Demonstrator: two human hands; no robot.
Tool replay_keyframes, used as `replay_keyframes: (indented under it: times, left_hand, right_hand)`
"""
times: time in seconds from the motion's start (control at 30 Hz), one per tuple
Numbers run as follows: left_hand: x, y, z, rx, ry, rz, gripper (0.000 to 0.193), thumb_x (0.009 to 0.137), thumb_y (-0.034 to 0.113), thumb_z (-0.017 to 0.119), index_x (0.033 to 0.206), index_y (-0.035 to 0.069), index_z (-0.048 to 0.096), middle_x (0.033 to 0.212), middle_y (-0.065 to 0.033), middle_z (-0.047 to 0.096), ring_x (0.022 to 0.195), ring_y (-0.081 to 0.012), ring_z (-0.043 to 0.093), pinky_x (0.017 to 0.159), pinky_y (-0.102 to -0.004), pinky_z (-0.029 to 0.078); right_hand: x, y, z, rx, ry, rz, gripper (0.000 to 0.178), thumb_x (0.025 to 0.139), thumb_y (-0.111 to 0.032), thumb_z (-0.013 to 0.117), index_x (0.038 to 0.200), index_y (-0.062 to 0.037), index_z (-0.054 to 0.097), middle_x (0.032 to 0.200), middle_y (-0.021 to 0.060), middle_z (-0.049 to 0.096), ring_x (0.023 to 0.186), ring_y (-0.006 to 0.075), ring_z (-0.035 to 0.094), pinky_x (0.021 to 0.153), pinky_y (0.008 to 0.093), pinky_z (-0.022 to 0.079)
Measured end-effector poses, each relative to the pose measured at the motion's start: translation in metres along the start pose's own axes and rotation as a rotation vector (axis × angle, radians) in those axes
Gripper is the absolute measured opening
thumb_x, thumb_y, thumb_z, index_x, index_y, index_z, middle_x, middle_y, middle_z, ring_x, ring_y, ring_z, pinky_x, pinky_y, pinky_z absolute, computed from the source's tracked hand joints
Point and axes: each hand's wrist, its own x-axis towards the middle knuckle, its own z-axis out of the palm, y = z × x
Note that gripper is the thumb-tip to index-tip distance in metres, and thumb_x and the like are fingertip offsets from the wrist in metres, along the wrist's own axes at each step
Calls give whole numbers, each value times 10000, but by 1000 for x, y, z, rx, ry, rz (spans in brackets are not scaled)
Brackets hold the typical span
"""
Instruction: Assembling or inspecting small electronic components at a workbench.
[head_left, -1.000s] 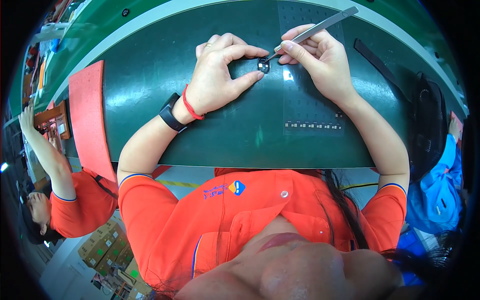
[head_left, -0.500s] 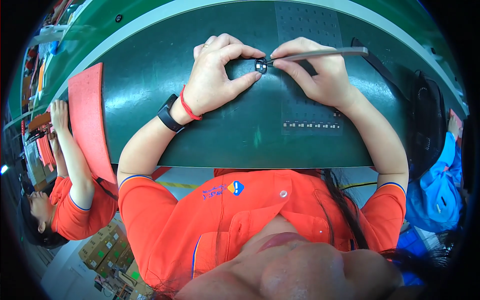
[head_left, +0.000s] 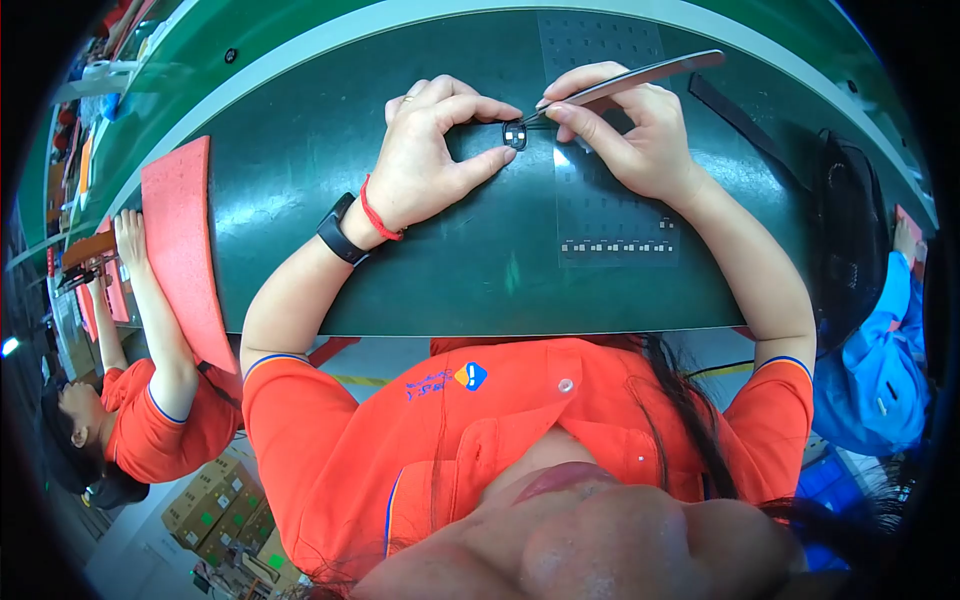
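Between the thumb and forefinger of my left hand (head_left: 435,145) is a small black rounded part (head_left: 514,134) with light squares on its face. My right hand (head_left: 635,135) pinches a pair of metal tweezers (head_left: 650,74). Their tips reach the upper right edge of the black part; whether they grip anything there is too small to tell. Partly beneath my right hand lies a clear sheet (head_left: 612,215) with a row of small pale pieces along its near edge.
The green work table (head_left: 400,300) curves across the view. A pink foam mat (head_left: 182,240) lies at its left, a black bag (head_left: 848,235) and dark strap (head_left: 735,118) at its right. A co-worker in orange (head_left: 165,400) sits left, another in blue (head_left: 880,370) right.
The tweezers' back end has swung up and away, so they stand at a steeper slant. The black part has shifted slightly left. At the left, the co-worker's hands have moved.
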Motion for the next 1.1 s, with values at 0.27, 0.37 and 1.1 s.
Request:
replay_keyframes:
  times: [0.27,0.37,1.1]
  left_hand:
    - [5,5,-5,28,-57,9,277,719,207,756,986,145,717,890,-19,595,895,-171,552,863,-332,373]
    - [29,-5,-19,-179,-179,11,284,732,193,770,995,102,711,883,-24,616,835,-138,573,783,-277,444]
    - [5,80,43,70,-345,602,616,700,377,759,1229,133,559,1308,-127,475,1215,-289,474,976,-450,359]
  right_hand:
    - [-1,2,-4,50,-18,69,124,888,-22,609,1002,17,637,921,79,666,681,116,649,645,231,517]
    - [-1,4,-9,335,82,251,153,905,-51,604,1046,9,601,909,93,658,705,118,646,675,232,515]
    - [-88,-21,-94,453,-23,586,147,908,-94,614,1020,-7,573,899,88,646,790,139,667,705,236,546]
